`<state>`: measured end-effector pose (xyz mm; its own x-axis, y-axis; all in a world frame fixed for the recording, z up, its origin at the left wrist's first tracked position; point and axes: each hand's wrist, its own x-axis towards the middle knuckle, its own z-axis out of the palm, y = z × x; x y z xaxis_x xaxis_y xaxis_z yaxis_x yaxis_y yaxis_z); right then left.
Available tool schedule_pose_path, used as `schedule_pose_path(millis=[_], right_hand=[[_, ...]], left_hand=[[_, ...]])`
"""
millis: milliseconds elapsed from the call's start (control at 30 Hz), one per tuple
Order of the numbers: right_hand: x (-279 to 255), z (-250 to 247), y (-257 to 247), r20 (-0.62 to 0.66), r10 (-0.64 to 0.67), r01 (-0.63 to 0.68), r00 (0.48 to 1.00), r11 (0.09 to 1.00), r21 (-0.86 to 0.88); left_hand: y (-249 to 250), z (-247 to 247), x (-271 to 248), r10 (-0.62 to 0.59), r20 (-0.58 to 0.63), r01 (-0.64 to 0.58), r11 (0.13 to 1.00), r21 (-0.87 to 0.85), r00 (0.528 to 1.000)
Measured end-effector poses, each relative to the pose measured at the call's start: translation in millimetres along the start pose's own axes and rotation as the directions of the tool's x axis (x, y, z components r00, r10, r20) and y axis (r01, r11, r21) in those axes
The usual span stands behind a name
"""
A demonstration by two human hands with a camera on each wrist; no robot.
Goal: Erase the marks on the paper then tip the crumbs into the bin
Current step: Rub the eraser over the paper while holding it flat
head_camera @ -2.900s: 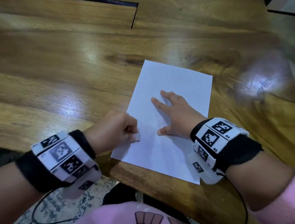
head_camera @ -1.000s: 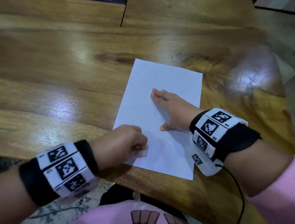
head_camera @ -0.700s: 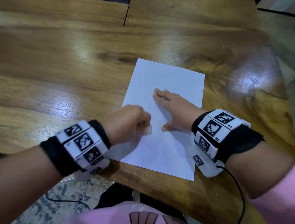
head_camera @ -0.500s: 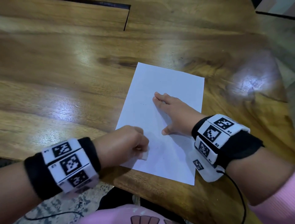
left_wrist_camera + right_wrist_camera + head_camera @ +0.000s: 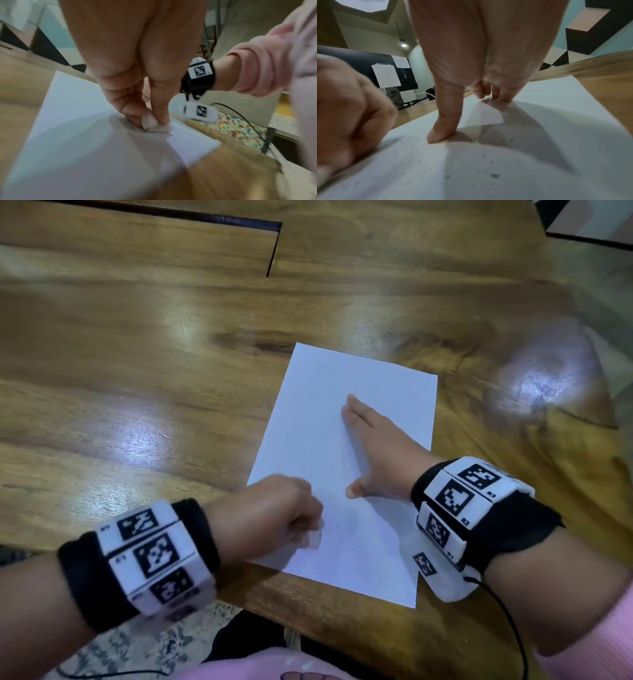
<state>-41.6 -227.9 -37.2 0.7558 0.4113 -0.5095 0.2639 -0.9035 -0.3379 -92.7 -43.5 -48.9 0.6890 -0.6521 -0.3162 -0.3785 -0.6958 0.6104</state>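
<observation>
— Paper (image 5: 346, 474)? 
— Lying flat on the wooden table (image 5: 137, 371), middle of the head view, slightly right of centre, bottom edge close to the table's near edge.

— Left hand (image 5: 267, 515)? 
— Lower centre of the head view, over the sheet's lower left corner. Curled into a loose fist, fingers and thumb pinching a small white eraser (image 5: 315, 541). In the left wrist view, eraser (image 5: 150, 121) squeezed between thumb and fingertips (image 5: 135, 119), its lower end touching the sheet (image 5: 77, 121). Blurred there.

— Right hand (image 5: 380, 453)? 
— Right of centre in the head view, flat on the sheet, palm down. Fingers straight and pressed together, pointing toward the upper left; thumb spread out toward the lower left. In the right wrist view, thumb tip (image 5: 440, 134) and fingertips pressed on the paper (image 5: 539, 135).

— Crumbs (image 5: 494, 175)? 
— Small dark specks scattered across the sheet, plainest in the lower half of the right wrist view; only faint dots in the head view.

— Marks left to erase? 
— Cannot tell; nothing but specks distinguishable on the white surface.

— Bin? 
— Not seen in any view.

— Anything else? 
— Black wristbands with white coded tags on both wrists (image 5: 150, 559), a thin black cable (image 5: 507, 621) trailing from the right one, a pink sleeve (image 5: 609, 635) at the lower right edge.
</observation>
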Motion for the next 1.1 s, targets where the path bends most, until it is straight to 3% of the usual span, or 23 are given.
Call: schedule_pose_path(millis=[133, 233, 333, 433, 500, 600, 667, 733, 800, 933, 1100], right_hand=[[-0.3, 0.5, -0.2, -0.004, 0.018, -0.018, 1.000, 1.000, -0.013], [0.5, 0.3, -1.0, -0.011, 0.017, -0.017, 1.000, 0.999, -0.029], [0.9, 0.5, -0.2, -0.012, 0.017, -0.017, 1.000, 0.999, -0.032], [1.5, 1.1, 1.1, -0.006, 0.021, -0.021, 1.000, 1.000, -0.016], [1.5, 1.5, 2.1, -0.004, 0.023, -0.023, 1.000, 1.000, -0.013], [0.6, 0.8, 0.1, 0.008, 0.012, -0.012, 1.000, 1.000, -0.011], [0.0, -1.7, -4.6, 0.035, -0.004, 0.005, 0.999, 0.999, -0.037], [0.0, -4.2, -8.8, 0.064, 0.000, 0.005, 0.998, 0.997, -0.078], [0.1, -5.6, -11.6, 0.083, 0.027, -0.019, 0.996, 0.995, -0.099], [0.6, -5.8, -11.9, 0.096, 0.037, -0.024, 0.995, 0.990, -0.136], [-0.1, -4.5, -11.8, 0.096, 0.026, -0.013, 0.995, 0.992, -0.128]], left_hand=[[-8.7, -41.1, 44.1, -0.151, -0.240, 0.161, 0.987, 0.023, 0.959], [-12.9, -59.8, 74.5, -0.214, -0.324, 0.220, 0.975, -0.016, 0.922], [-8.7, -54.0, 81.4, -0.210, -0.301, 0.221, 0.975, 0.001, 0.930], [-3.8, -28.2, 52.0, -0.116, -0.230, 0.121, 0.993, 0.004, 0.966], [0.2, -12.2, 24.4, -0.047, -0.119, 0.051, 0.998, 0.027, 0.992], [-0.3, -9.5, 5.9, -0.041, 0.005, 0.041, 0.999, 0.036, 0.999], [-5.5, -24.5, 15.1, -0.093, -0.104, 0.099, 0.993, 0.056, 0.990], [-14.4, -45.1, 31.6, -0.187, -0.270, 0.202, 0.979, 0.025, 0.944], [-22.0, -57.4, 43.7, -0.249, -0.344, 0.262, 0.965, -0.008, 0.906], [-20.7, -38.2, 20.3, -0.211, -0.303, 0.224, 0.974, 0.008, 0.929], [-15.0, -10.0, -31.7, -0.170, -0.151, 0.162, 0.985, -0.064, 0.974]])
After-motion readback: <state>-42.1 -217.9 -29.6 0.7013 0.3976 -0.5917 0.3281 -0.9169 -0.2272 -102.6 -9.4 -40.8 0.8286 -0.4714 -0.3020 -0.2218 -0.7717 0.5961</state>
